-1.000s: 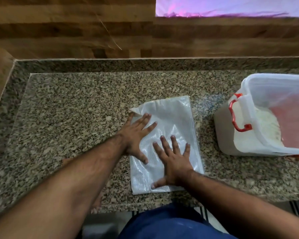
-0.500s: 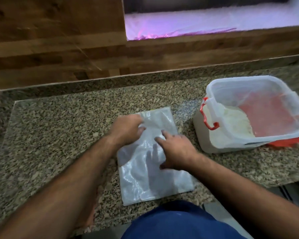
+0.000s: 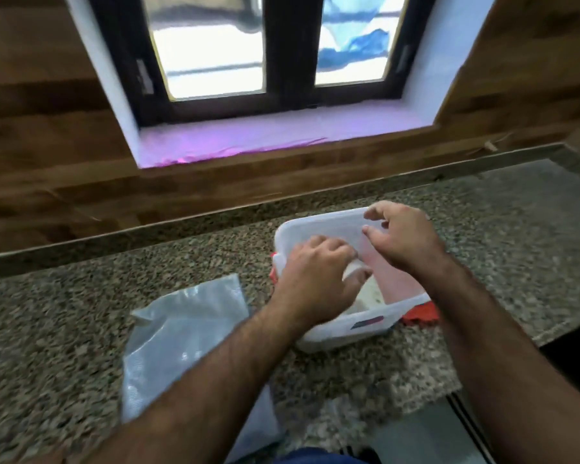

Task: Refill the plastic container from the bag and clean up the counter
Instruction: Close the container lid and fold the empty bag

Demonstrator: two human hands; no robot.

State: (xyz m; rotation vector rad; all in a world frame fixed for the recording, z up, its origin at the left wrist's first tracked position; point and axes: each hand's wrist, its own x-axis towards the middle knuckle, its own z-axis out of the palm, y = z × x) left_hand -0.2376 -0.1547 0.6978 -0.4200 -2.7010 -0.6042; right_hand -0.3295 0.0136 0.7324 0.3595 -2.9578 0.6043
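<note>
Both curled: left hand (image 3: 315, 279) and right hand (image 3: 399, 239) reach over the plastic container (image 3: 318, 226); grip unclear.

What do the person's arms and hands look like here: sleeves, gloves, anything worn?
Both forearms are bare, with no sleeves reaching into view. The left hand and right hand carry no gloves, and no watch, band or ring can be seen; motion blur would hide anything small. Both forearms show dark hair. The only clothing in view is blue fabric at the bottom edge.
</note>
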